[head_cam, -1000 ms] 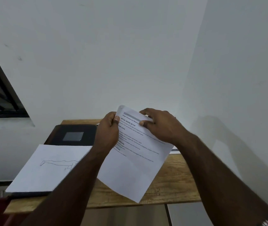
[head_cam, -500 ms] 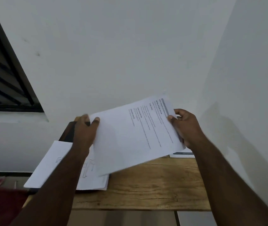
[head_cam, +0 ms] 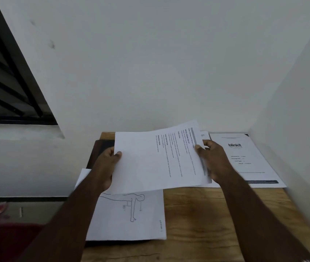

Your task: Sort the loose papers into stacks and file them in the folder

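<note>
above the wooden table (head_cam: 216, 214), both hands' fingers pinch 1 printed sheet (head_cam: 156, 159), left hand (head_cam: 106, 163), right hand (head_cam: 213, 159).

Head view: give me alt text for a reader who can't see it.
Left hand and right hand hold a white printed text sheet by its ends above a wooden table. Below lie a white figure-drawing sheet on a dark folder and a white "blinkit" page.
</note>
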